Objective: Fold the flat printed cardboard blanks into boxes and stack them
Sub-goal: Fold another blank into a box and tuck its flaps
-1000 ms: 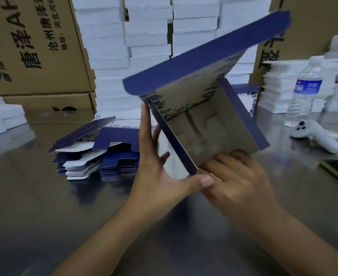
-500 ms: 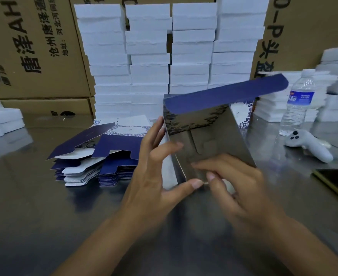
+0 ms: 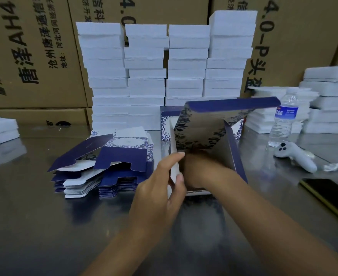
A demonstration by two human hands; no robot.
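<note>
Head view: left hand (image 3: 160, 188) pinches the left wall of the half-folded box (image 3: 202, 126) on the metal table (image 3: 34, 216); right hand (image 3: 200, 168) reaches inside, its fingers too blurred to tell. Flat blanks (image 3: 104, 162) lie just left, white stacks (image 3: 164, 76) behind.

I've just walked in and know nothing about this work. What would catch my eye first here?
First, the half-folded blue-and-white box in the middle of the table, lid flap up. The left hand pinches its left wall while the right hand reaches inside. Left of it lies a pile of flat blanks, and behind it rises a wall of stacked white blocks.
</note>
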